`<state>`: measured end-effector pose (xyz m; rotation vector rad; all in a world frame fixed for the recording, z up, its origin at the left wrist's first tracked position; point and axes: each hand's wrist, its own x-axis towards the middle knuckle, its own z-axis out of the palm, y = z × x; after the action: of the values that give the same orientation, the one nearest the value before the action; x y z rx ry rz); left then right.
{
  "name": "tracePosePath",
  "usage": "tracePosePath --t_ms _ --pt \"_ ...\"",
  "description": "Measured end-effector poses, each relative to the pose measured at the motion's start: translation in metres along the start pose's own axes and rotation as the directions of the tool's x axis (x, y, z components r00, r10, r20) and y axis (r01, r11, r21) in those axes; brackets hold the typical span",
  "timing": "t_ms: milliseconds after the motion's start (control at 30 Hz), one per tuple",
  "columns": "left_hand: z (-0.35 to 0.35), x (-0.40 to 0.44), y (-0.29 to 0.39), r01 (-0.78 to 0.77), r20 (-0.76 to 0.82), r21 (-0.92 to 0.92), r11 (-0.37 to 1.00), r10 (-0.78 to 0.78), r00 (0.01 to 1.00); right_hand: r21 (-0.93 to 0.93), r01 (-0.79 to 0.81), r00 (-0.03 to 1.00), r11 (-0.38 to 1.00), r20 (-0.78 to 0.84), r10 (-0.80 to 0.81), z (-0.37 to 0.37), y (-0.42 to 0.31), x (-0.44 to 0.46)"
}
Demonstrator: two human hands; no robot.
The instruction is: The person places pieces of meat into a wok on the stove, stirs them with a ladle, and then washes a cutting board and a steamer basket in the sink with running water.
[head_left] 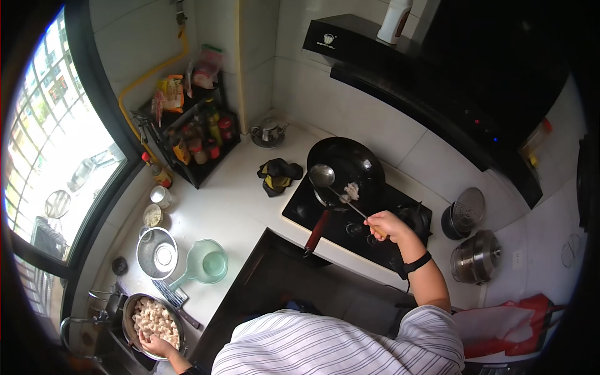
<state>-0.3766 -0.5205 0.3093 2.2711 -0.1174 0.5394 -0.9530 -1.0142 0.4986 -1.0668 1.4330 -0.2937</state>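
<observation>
My right hand (387, 225) is closed around the wooden handle of a metal ladle (322, 175), whose bowl is over the left part of a black wok (369, 159). A few pale pieces of food (352, 190) lie inside the wok, near the ladle's shaft. At the lower left, my left hand (157, 345) reaches over the rim of a round metal bowl (129, 307) full of pale cut chunks (154, 317). Its fingers are curled in among the chunks, partly hidden.
The wok's red handle (317, 232) sticks out over the counter edge. A metal colander (157, 253), a green plastic dipper (207, 261) and a knife handle (189, 319) lie near the bowl. A range hood (406, 75) overhangs the gas stove (369, 240). Pots (476, 256) stand at right.
</observation>
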Motion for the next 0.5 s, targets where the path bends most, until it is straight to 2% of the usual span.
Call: tracePosePath --t_ms 67,133,200,333,400,433,467,500 --pt "-0.002 -0.002 0.011 0.023 0.035 0.019 1.0 -0.023 0.999 0.031 -0.013 1.0 0.999 0.027 0.012 -0.005 -0.001 -0.004" --pt "0.003 -0.002 0.01 -0.017 0.0 -0.107 0.994 0.017 1.0 0.017 -0.011 1.0 1.0 0.026 0.011 -0.011 0.0 -0.006" --pt "0.002 -0.003 0.012 -0.013 0.01 -0.08 0.997 0.014 1.0 0.01 -0.002 1.0 1.0 0.007 0.002 -0.018 0.002 -0.006" --pt "-0.003 -0.006 0.027 0.028 0.027 -0.209 0.978 -0.023 0.999 -0.015 0.021 0.999 1.0 -0.04 -0.021 -0.031 0.001 -0.011" --pt "-0.008 -0.006 0.025 0.033 0.038 -0.256 0.966 -0.024 0.999 -0.062 0.051 0.997 0.997 -0.053 -0.054 -0.036 -0.002 -0.014" --pt "-0.011 -0.008 0.029 -0.004 0.003 -0.21 0.978 0.004 1.0 -0.059 0.069 0.997 0.996 -0.042 -0.072 -0.038 -0.004 -0.015" --pt "-0.015 -0.009 0.033 0.047 0.03 -0.173 0.984 -0.042 0.999 -0.06 0.097 0.995 0.994 -0.03 -0.099 -0.038 -0.008 -0.019" --pt "-0.016 -0.011 0.031 0.01 0.01 -0.246 0.969 -0.008 1.0 -0.066 0.13 0.991 0.989 -0.009 -0.131 -0.038 -0.01 -0.02"
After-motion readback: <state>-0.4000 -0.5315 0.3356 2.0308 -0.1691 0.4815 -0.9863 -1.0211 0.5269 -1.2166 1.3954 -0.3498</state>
